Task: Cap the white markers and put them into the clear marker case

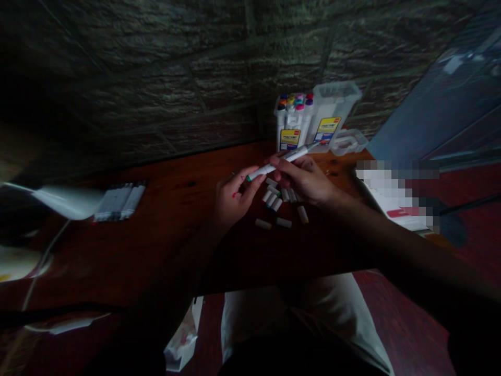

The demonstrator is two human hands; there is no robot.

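A white marker (294, 153) is held slantwise above the table between my two hands. My left hand (235, 198) pinches its lower left end, a white cap with a green tip (249, 178). Closed around the barrel is my right hand (305, 177), with the marker's other end pointing up and right. Below the hands lie several loose white caps (284, 223) with coloured ends. Red marks show on my left hand.
Behind my hands stand a clear case of markers (290, 125), an upright clear container (332, 109) and a clear handled piece (349, 142). A row of markers (120, 201) lies left, near a white lamp (68, 202). A partly blurred white item (391, 198) sits right.
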